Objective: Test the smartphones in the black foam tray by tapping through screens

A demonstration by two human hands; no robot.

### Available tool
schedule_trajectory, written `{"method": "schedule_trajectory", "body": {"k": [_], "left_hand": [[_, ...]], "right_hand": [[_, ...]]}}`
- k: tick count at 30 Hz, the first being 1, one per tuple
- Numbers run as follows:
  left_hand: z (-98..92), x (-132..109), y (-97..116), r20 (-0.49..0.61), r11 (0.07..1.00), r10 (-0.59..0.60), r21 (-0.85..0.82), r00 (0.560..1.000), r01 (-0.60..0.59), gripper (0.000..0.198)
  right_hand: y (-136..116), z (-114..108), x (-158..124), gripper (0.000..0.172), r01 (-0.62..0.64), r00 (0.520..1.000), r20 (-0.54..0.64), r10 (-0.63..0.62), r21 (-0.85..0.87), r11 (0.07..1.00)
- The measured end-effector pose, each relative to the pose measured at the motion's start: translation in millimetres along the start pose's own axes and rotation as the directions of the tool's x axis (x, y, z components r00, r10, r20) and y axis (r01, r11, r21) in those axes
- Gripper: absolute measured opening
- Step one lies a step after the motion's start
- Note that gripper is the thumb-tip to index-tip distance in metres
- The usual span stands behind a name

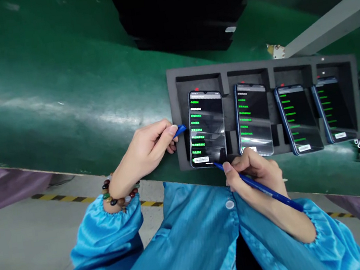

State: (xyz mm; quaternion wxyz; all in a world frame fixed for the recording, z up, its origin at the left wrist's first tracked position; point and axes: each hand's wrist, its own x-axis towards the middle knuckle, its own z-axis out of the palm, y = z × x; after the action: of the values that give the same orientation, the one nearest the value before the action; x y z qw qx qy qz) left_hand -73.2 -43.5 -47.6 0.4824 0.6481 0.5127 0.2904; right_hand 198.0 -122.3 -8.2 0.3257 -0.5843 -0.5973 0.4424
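We are looking at a factory-like workshop, with a green worktop (59, 99) covering the upper left, yellow-and-black tape (64, 198) striping the floor (50, 240) at lower left, and lit phones (208, 126) lying in a foam tray (175, 108) right of centre.

Green text (197, 137), black phone screens (214, 125)
Grey tray (176, 108) around them; green table (57, 81) under the tray; blue pen (270, 193) at the tray's near edge.

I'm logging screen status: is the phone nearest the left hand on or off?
On. The phone nearest the left hand shows lines of green and white text lit on its dark screen.
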Motion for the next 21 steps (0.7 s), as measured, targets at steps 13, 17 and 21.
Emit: {"method": "schedule_trajectory", "body": {"k": [13, 17, 21], "left_hand": [[-8.4, 18.5, 7.5, -0.180, 0.998, 0.010, 0.069, 0.984, 0.002, 0.042], [-14.4, 48.8, 4.5, -0.218, 0.997, -0.002, 0.075, 0.976, 0.019, 0.046], [-13.5, 62.3, -3.4, -0.288, 0.995, -0.094, -0.014, 0.953, 0.094, 0.052]], "right_hand": [[21.4, -57.0, -4.0, 0.033, 0.069, 0.914, -0.406, -0.022, 0.102, 0.992], [37.4, -54.0, -5.7, 0.037, 0.100, 0.884, -0.458, -0.095, -0.014, 0.995], [47.9, -51.2, -7.3, 0.039, 0.107, 0.868, -0.484, -0.113, -0.041, 0.993]]}}
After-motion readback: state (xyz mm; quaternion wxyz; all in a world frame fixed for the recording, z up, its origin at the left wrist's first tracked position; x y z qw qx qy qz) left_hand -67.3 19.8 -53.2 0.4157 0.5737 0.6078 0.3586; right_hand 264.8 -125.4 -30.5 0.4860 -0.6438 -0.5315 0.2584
